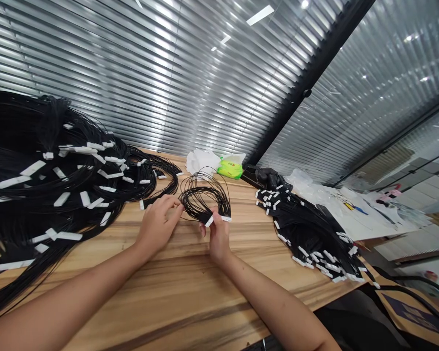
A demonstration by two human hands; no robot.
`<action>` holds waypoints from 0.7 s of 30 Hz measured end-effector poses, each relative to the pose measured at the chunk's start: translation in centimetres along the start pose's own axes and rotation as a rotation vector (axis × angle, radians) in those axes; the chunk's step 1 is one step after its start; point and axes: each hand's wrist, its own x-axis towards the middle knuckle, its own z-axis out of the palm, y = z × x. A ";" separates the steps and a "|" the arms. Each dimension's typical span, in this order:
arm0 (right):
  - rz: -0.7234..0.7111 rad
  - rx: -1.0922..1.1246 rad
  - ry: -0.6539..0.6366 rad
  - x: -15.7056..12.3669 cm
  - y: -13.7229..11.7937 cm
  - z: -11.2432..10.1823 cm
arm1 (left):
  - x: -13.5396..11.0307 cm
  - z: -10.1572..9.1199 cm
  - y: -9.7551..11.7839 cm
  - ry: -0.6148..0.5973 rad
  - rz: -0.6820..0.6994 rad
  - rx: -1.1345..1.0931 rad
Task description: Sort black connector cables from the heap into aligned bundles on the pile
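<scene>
slatted silver blinds (pixel 131 83) are running across the background behind glass, while a wooden desk (pixel 190 292) is carrying everything in front of them. a small, loose bundle of thin black cables (pixel 201 200) is sitting between the person's hands near the middle of the desk, its loops arching up toward the far side. the right hand (pixel 217 239) is pinching the bundle at its gathered end, just below a short row of white tags (pixel 217 220). that grip looks closed, probably because holding the tagged ends together keeps the strands in line while the loops stay free. the left hand (pixel 157 224) is reaching in from the near left with its fingertips bunched at the bundle's left edge, though i cannot tell whether that grip is holding a strand or only touching one. to the left, a large heap of similar tagged black cables (pixel 47 180) is spreading across the desk and past its edge. to the right, a tighter batch (pixel 307 239) is lying with its white tags gathered along one side, seemingly to keep the ends together. toward the far edge, a crumpled white plastic bag (pixel 201 161) and a green packet (pixel 229 169) are resting side by side, and papers (pixel 373 219) are lying to the right.
</scene>
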 end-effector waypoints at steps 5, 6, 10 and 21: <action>0.066 0.014 -0.135 -0.1 0.3 -0.2 | 0.5 0.7 -1.0 0.055 -0.162 -0.399; 0.080 0.012 -0.163 -0.1 0.3 -0.2 | 0.6 0.9 -1.2 0.084 -0.182 -0.462; 0.144 -0.018 -0.251 0.0 0.4 -0.4 | 0.8 1.3 -1.9 0.135 -0.231 -0.569; 0.236 0.035 -0.403 0.3 0.8 -0.7 | 1.1 1.2 -1.9 0.093 -0.260 -0.726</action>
